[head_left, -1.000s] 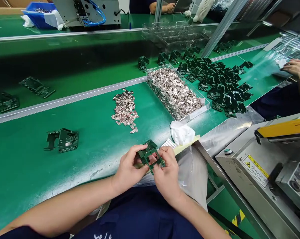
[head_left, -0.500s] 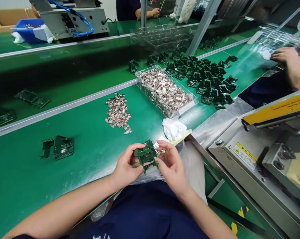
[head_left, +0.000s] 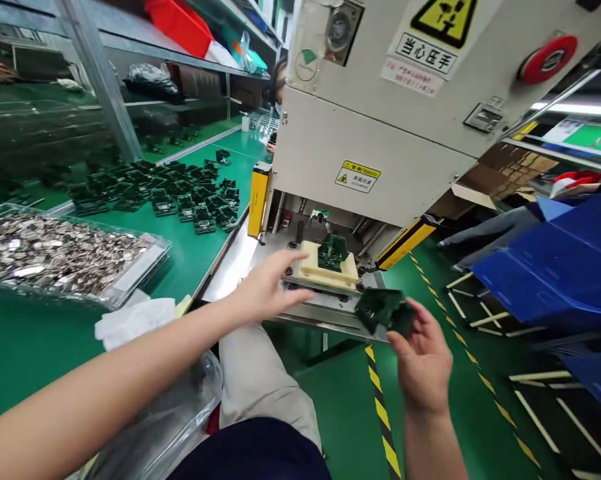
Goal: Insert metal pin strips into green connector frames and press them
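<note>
My right hand [head_left: 423, 357] grips a dark green plastic part [head_left: 383, 312], held in the air just in front of the press machine [head_left: 380, 127]. My left hand [head_left: 270, 287] reaches out with fingers stretched and nothing in it, close to the cream fixture block [head_left: 314, 268] on the machine bed. Another green part [head_left: 333, 250] sits on top of that block.
A clear tray of small metal pieces [head_left: 55, 250] and a heap of green parts [head_left: 170, 190] lie on the green bench at left. A white cloth [head_left: 130, 320] sits near the bench edge. Blue bins [head_left: 555, 267] stand at right. Yellow-black tape [head_left: 380, 407] marks the floor.
The view has swung right from the bench to the press machine. Both hands held the green part together; now only the right hand holds it and the left hand reaches toward the fixture.
</note>
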Demonstrator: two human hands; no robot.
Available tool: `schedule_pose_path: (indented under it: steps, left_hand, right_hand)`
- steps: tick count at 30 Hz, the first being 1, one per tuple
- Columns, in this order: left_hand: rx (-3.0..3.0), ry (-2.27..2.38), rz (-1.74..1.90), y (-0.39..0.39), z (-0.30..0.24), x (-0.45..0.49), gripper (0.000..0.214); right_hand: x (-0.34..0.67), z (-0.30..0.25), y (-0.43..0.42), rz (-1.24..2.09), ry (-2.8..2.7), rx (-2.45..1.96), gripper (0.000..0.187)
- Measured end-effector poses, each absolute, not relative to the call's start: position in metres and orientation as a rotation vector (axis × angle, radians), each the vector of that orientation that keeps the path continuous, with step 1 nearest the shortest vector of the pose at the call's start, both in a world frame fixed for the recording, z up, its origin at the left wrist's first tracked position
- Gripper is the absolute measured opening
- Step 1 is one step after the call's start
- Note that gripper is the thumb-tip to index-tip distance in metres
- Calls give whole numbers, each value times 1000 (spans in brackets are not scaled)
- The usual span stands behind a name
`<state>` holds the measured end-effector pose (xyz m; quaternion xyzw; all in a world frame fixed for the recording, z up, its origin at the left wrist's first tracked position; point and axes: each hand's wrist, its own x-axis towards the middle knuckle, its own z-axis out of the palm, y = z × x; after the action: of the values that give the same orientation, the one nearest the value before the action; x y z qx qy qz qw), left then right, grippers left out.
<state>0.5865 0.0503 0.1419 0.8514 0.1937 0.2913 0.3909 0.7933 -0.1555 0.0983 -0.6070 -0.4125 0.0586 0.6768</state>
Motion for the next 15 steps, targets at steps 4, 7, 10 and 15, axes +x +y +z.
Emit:
schedule_pose_path:
  steps: [4, 7, 10, 15]
  left_hand:
    - [2229, 578, 681, 85, 151, 679, 86]
    - [2074, 582, 648, 96, 148, 701, 77]
    - [1862, 520, 738, 96, 149, 674, 73]
    - [1813, 637, 624, 81, 136, 557, 64]
  right_hand:
    - [849, 107, -146, -39, -786, -1385, 66]
    - [864, 119, -112, 18, -927, -1378, 67]
    - [863, 129, -71, 97, -1124, -1412, 66]
    - [853, 140, -25, 276, -1434, -1634, 59]
